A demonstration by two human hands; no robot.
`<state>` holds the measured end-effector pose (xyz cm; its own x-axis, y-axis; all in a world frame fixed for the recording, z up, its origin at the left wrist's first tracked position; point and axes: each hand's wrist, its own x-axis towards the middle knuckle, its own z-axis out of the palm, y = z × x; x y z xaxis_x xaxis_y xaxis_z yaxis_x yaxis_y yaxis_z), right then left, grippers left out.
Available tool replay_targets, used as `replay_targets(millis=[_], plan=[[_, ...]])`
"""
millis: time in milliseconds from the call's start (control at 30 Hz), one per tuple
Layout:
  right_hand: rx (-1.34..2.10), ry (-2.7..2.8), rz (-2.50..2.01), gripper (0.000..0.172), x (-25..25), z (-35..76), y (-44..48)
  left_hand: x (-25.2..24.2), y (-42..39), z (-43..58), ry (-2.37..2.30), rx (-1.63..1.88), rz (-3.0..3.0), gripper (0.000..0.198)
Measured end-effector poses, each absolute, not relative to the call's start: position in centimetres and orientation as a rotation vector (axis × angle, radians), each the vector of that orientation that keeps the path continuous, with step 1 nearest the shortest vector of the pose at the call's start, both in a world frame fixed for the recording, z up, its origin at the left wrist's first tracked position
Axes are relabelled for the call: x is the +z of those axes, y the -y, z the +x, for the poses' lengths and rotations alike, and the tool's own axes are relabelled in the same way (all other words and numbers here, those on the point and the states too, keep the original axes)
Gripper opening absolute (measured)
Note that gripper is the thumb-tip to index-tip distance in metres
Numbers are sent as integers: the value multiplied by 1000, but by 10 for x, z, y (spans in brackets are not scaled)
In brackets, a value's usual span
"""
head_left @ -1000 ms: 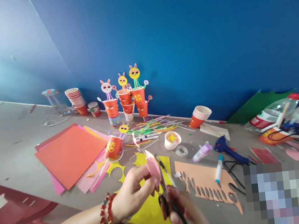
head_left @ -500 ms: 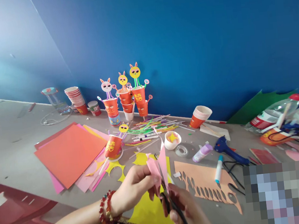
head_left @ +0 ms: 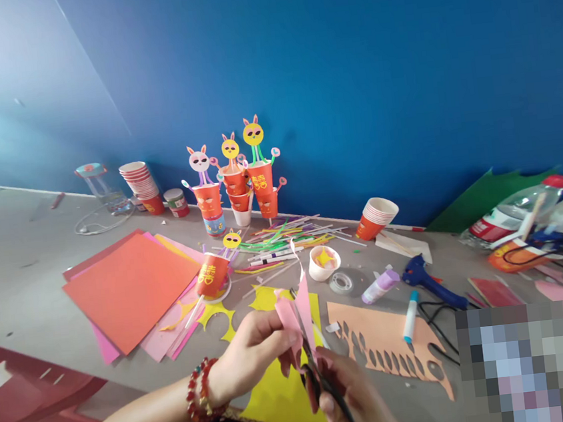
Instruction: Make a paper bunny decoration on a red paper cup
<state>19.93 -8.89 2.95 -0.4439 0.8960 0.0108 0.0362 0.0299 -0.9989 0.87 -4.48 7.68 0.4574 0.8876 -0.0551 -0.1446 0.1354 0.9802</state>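
Observation:
My left hand (head_left: 250, 362), with a bead bracelet on the wrist, pinches a small piece of pink paper (head_left: 294, 310) that stands up above the fingers. My right hand (head_left: 354, 401) grips black-handled scissors (head_left: 319, 375), whose blades reach up into the pink paper. Both hands hover over a yellow sheet (head_left: 284, 385) with shapes cut out of it.
Orange and pink paper sheets (head_left: 128, 287) lie at the left, a tipped red cup figure (head_left: 212, 272) beside them. Bunny cup figures (head_left: 238, 182) stand by the blue wall. Straws (head_left: 284, 237), tape (head_left: 341, 282), glue stick (head_left: 381, 286), blue glue gun (head_left: 430, 282), cut tan paper (head_left: 390, 340) lie ahead.
The scissors have cut further into the pink paper, and a pointed strip of it now stands up to the right of the blades. Both hands have stayed in place.

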Motion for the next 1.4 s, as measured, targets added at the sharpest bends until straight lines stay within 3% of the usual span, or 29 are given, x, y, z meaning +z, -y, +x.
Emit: replay_targets(millis=[467,700,1033,1400], plan=[[1628,1479,-988,59,20,192,93,70,52,11,-940,1037,1519,48],[1911,1549,-903,63,47,213,102,74,39,0,-1014,1024,1778,40],[2005,1552,-1019,64,68,225,95,100,32,-17,-990,841,2026,32],[1653,1694,-1133,67,42,218,86,100,38,-5,-878,678,1691,46]])
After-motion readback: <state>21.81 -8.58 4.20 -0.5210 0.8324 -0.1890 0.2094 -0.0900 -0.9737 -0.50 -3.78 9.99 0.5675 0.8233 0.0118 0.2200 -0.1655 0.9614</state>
